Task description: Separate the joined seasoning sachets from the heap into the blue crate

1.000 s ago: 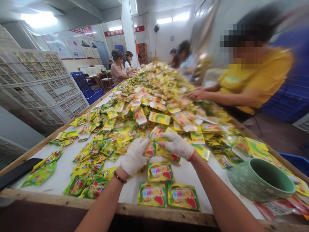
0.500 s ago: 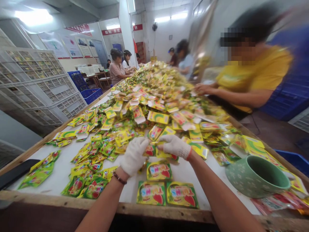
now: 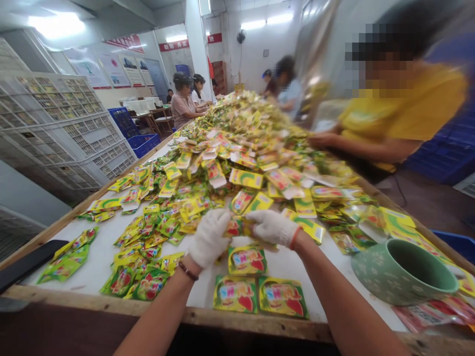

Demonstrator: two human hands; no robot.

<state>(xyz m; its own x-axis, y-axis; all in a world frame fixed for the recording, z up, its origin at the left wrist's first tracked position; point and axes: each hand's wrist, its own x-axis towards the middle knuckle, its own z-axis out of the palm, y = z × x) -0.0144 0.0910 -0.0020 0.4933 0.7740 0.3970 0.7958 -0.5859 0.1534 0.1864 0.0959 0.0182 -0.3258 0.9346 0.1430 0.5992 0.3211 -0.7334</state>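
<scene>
Little has changed: the left hand (image 3: 211, 237) and right hand (image 3: 275, 227) still grasp a pack (image 3: 234, 227) (blurry from here) beyond three boxes (image 3: 247, 259) near the table's near edge (image 3: 208, 316); handling evidently continues.

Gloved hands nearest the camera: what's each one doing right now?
Left hand: closed, apparently holding a small pack.
Right hand: closed, apparently on the pack's other end.

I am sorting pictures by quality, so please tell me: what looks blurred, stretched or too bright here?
Head view: the yellow shirt at right is smeared; the upper-left ceiling light is blown out white; the green cup looks stretched.
</scene>
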